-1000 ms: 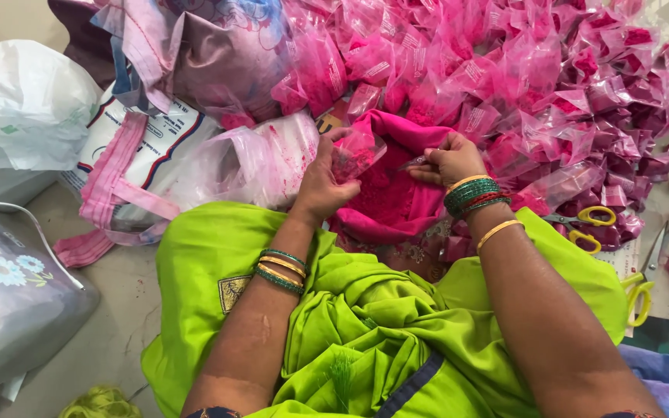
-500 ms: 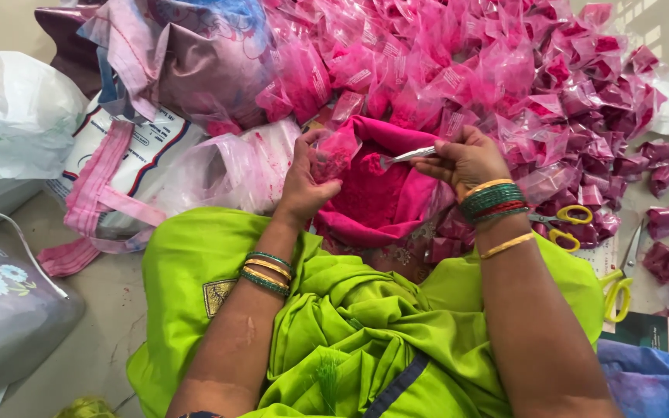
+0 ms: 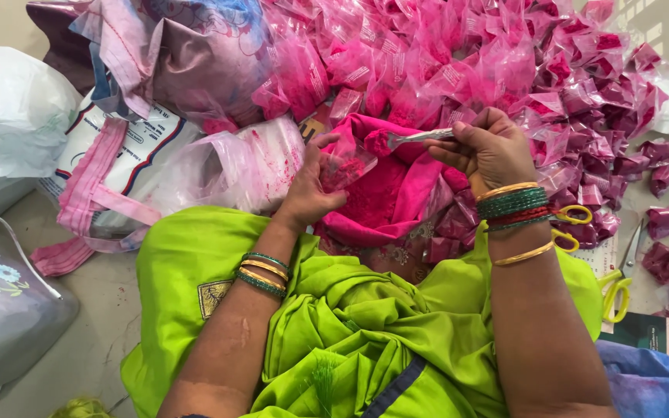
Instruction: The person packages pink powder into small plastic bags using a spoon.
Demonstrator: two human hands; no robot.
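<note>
Since the earlier frame the right hand (image 3: 489,147) has lifted its spoon (image 3: 420,137), gripped tightly and heaped with pink powder, toward the small clear packet (image 3: 344,166) pinched in the left hand (image 3: 310,193), while many filled packets (image 3: 505,62) already lie behind and this one is hardly filled.

Metal spoon (image 3: 420,137) level, heaped pink powder; small clear packet (image 3: 344,164) open, pink powder inside, just left.

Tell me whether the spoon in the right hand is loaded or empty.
Loaded. The metal spoon in the right hand carries a heap of pink powder at its bowl, level above the small clear packet in the left hand.
</note>
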